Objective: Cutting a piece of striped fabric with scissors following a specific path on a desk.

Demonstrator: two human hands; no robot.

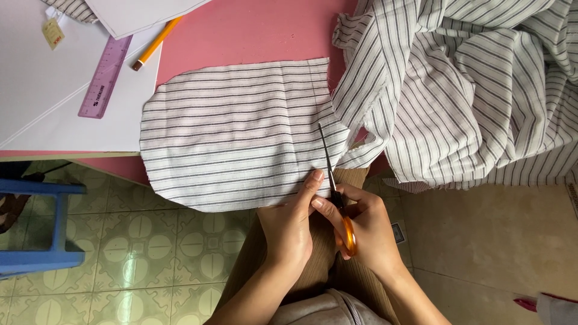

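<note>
Right hand: my right hand (367, 225) has its fingers shut through the orange handles of the scissors (336, 192), and I see the thin blades pointing up and away from me over the cloth.
Left hand: my left hand (292, 222) has its grip closed as a pinch on the near edge of the cut piece (235, 135), thumb on top, just beside the blades.
Cut piece: I see it lying flat and striped on the pink desk (253, 30), its near edge hanging over the desk's front, with the blades at its right side.
Loose fabric: a bigger heap of the same striped fabric (469, 90) lies crumpled to the right, touching the piece.
Far left: I see white paper (36, 90), a purple ruler (105, 75) and a pencil (155, 43).
Below: tiled floor (150, 253) and a blue stool (54, 222).
</note>
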